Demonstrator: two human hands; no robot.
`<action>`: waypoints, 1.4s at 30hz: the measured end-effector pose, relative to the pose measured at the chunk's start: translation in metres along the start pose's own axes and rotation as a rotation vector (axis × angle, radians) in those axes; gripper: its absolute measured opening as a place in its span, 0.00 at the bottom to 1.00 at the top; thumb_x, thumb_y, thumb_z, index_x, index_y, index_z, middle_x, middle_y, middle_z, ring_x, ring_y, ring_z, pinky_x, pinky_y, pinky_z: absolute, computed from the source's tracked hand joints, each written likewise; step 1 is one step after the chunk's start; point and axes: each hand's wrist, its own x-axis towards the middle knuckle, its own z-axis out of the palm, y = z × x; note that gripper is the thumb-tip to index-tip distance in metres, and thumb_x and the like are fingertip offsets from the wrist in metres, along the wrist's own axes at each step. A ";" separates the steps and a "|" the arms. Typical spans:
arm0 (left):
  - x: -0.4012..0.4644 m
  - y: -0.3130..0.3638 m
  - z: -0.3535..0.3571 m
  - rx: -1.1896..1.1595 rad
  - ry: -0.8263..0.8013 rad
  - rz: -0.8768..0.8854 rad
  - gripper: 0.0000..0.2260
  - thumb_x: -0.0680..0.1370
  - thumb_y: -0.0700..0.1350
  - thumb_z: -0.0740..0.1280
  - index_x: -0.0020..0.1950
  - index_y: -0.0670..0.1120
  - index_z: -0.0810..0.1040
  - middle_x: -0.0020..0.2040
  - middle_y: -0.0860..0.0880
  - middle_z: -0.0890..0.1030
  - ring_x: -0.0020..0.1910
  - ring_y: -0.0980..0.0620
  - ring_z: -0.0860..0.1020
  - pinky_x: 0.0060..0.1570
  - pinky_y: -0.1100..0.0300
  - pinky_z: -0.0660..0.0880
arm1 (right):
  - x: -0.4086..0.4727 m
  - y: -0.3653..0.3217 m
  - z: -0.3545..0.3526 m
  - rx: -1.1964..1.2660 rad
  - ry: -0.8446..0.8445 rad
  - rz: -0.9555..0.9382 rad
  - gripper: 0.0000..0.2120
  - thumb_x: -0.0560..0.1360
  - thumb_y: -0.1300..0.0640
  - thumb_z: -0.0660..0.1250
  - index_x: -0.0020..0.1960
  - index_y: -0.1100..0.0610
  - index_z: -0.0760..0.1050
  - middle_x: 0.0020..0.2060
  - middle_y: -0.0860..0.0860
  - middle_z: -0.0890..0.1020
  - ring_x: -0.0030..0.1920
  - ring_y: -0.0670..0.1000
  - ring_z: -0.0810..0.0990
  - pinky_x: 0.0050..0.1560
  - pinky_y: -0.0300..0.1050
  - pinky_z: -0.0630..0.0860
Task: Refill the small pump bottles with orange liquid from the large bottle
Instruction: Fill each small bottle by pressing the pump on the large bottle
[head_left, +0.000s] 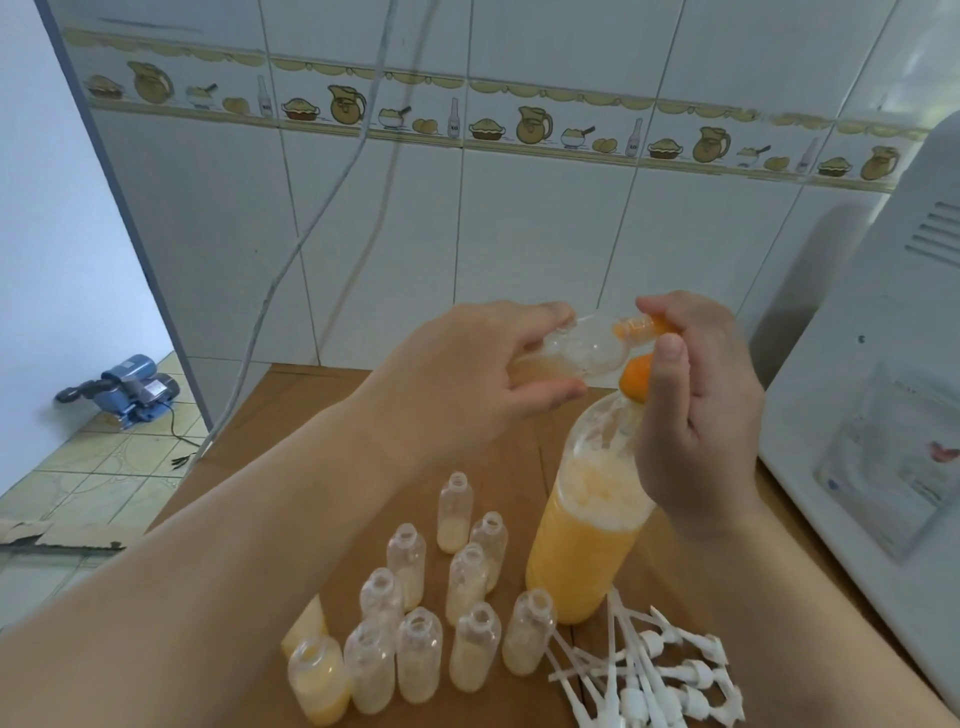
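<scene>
Sideways, small bottle (582, 348) in left hand (467, 374)

Left hand (467, 369) tilts small bottle (582, 351) above large bottle (587, 525).

Two bare forearms enter from the bottom edge, no sleeves in view on either. Left hand (467, 369): no rings, no watch, no glove, wrist bare. Right hand (696, 410): same, no rings or wristband; thumbnail is short, trimmed and unpainted. Faint fine hair on the left forearm. No bandages or marks visible. Upper arms and clothing fall outside the view.
</scene>
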 end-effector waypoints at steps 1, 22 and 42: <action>0.000 0.001 -0.001 0.001 0.009 0.009 0.25 0.75 0.59 0.65 0.70 0.53 0.70 0.49 0.60 0.74 0.45 0.61 0.72 0.49 0.63 0.71 | 0.000 -0.001 0.000 0.008 0.021 -0.002 0.20 0.79 0.54 0.49 0.58 0.64 0.75 0.52 0.47 0.74 0.55 0.43 0.71 0.58 0.30 0.67; 0.001 0.000 0.012 -0.013 -0.071 -0.016 0.25 0.75 0.58 0.64 0.70 0.52 0.69 0.49 0.59 0.74 0.45 0.61 0.72 0.48 0.64 0.70 | -0.012 0.011 0.006 -0.020 -0.010 0.035 0.19 0.79 0.56 0.51 0.58 0.64 0.75 0.52 0.54 0.78 0.56 0.49 0.74 0.59 0.42 0.71; 0.002 0.003 0.005 -0.041 0.011 0.006 0.24 0.75 0.58 0.66 0.69 0.52 0.70 0.53 0.57 0.77 0.46 0.61 0.73 0.49 0.64 0.71 | 0.002 0.002 -0.009 0.026 -0.010 0.005 0.20 0.80 0.54 0.49 0.59 0.62 0.76 0.52 0.45 0.74 0.57 0.43 0.72 0.61 0.52 0.71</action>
